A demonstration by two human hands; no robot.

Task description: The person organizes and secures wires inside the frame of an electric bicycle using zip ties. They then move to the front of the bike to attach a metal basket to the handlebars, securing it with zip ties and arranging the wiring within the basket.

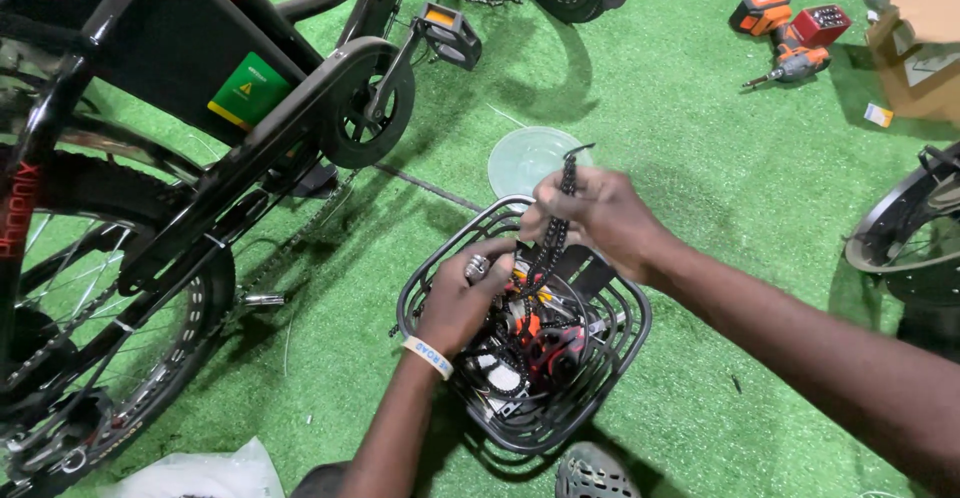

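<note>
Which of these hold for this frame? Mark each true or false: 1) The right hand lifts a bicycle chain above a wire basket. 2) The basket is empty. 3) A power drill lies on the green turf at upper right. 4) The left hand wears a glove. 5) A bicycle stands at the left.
1) True: the right hand holds the chain over the wire basket.
2) False: tools and parts fill it.
3) True: the drill lies on the turf.
4) False: the left hand is bare, with a ring and a wristband.
5) True: the bicycle stands there.
</note>
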